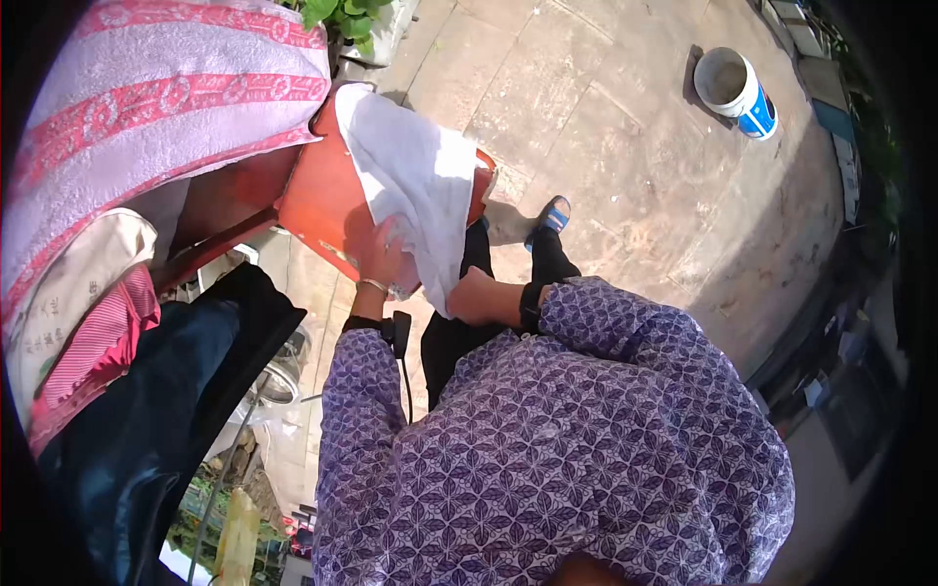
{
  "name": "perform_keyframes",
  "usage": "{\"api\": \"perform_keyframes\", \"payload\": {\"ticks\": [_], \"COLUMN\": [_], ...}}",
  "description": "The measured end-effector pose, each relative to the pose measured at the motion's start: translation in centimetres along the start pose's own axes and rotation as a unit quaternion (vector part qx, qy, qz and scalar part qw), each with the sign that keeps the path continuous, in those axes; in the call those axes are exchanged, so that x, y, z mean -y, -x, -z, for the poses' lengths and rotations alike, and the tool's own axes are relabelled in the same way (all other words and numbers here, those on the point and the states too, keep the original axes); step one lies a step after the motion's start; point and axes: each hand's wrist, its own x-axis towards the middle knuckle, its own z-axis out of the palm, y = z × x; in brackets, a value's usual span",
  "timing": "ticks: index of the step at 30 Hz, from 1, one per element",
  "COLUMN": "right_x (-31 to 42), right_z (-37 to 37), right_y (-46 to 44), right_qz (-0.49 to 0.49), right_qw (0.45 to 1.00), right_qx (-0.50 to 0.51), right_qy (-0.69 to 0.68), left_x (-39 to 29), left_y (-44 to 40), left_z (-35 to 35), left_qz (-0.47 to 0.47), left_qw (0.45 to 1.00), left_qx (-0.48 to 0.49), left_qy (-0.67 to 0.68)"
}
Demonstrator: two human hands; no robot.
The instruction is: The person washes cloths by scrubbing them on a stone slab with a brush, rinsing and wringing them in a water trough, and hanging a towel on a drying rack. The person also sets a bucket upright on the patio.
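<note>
A white cloth lies draped over the seat of a red chair, with its near end hanging over the front edge. My left hand, with a bracelet at the wrist, is closed on the cloth's left edge near the front of the seat; its fingertips are partly hidden. Closer to my body, my right hand is closed in a fist at the cloth's near right corner. A dark band circles that wrist.
A pink and white towel hangs over the chair's back at the left. Beside it are a red striped cloth and dark shiny fabric. A white and blue bucket stands on the paving. A green plant grows behind the chair.
</note>
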Motion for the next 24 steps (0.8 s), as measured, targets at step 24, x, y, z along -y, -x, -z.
{"api": "perform_keyframes", "payload": {"ticks": [24], "right_x": [-20.2], "right_z": [-24.1], "right_y": [49.5], "right_qz": [-0.409], "right_qw": [0.701], "right_qx": [-0.488], "right_qy": [-0.322], "left_x": [-19.8], "left_y": [-2.7], "left_z": [-16.5], "left_qz": [0.100], "left_qw": [0.976], "left_qx": [0.135], "left_qy": [-0.141]}}
